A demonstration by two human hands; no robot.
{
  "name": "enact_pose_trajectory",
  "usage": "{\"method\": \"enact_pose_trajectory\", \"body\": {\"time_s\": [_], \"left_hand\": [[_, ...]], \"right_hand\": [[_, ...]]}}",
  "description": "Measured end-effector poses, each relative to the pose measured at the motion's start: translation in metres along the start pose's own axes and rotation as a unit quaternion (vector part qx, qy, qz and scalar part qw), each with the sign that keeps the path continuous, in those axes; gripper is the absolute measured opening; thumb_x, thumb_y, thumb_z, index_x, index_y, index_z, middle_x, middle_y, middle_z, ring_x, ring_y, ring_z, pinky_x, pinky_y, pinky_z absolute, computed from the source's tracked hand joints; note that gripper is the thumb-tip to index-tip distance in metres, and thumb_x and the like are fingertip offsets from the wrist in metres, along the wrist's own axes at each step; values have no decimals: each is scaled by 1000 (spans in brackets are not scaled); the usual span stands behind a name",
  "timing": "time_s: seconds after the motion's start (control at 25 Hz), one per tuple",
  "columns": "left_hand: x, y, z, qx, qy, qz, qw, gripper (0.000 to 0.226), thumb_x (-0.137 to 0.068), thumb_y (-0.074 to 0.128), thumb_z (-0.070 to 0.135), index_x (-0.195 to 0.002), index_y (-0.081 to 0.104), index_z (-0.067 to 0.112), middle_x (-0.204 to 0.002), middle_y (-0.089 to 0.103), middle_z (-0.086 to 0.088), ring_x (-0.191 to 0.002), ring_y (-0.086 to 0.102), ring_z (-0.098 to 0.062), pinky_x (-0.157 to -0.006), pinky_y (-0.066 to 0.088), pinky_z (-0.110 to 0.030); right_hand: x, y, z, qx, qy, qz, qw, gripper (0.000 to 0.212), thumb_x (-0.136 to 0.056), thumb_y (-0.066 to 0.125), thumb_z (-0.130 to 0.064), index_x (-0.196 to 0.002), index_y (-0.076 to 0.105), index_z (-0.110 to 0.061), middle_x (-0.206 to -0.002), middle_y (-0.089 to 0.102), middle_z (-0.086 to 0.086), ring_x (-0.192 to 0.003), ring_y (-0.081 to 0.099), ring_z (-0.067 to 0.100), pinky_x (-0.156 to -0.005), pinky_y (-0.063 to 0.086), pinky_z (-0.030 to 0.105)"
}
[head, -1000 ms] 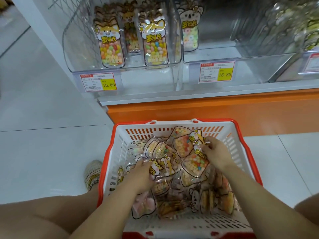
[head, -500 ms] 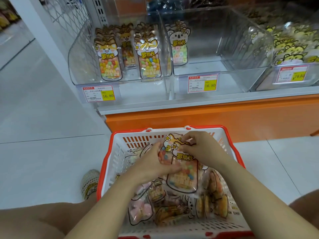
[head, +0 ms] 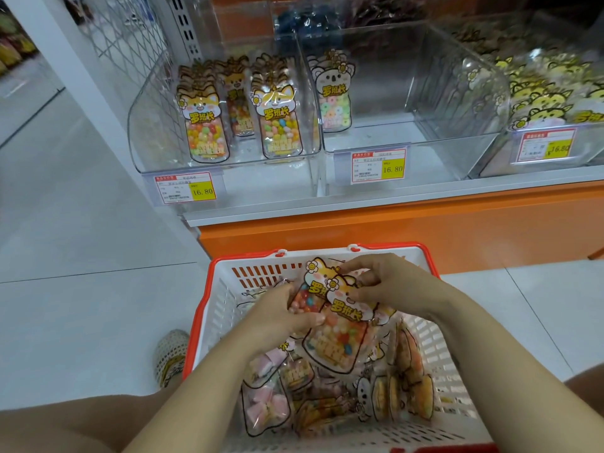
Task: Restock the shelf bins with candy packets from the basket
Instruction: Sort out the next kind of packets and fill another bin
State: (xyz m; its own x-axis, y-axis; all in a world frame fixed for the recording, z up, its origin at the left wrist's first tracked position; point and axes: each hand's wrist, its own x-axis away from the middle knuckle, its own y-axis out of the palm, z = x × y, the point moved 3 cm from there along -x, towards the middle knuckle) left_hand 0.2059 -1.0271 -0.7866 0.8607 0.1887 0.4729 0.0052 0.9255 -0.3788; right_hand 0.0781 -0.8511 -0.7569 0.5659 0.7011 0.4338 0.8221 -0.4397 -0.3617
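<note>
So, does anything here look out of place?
Nothing looks spilled or torn. Only the middle bin stands out: one koala packet stands alone by its left wall, while the left bin holds rows.

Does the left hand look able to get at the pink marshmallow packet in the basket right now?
Probably not yet: the marshmallow packet lies uncovered near the left hand, but that hand, like the right hand, is gripping jelly bean packets.

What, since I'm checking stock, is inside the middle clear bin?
In the middle clear bin, a koala ring-candy packet stands by the left wall; anything behind it is covered.
</note>
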Motion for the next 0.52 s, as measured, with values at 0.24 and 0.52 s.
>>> {"method": "enact_pose_trajectory", "body": {"time_s": [0.24,0.52], "left_hand": [[-6,-8,-2,31,2,24,999,28,-88,76,27,-114,66,25,-103,76,9,-95,70,-2,-87,56,-23],[-5,-43,-10,-31,-12,140,990,10,-92,71,29,-99,71,22,-90,76,5,-85,71,-11,-81,56,-33]], "right_hand": [[4,-7,8,-122,26,-62,990,43,-89,68,3,-123,64,-24,-89,68,11,-76,66,13,-70,51,20],[9,-20,-1,47,18,15,999,36,-90,71,-9,-119,68,-29,-61,61,-13,-55,56,-8,-54,38,6]]}}
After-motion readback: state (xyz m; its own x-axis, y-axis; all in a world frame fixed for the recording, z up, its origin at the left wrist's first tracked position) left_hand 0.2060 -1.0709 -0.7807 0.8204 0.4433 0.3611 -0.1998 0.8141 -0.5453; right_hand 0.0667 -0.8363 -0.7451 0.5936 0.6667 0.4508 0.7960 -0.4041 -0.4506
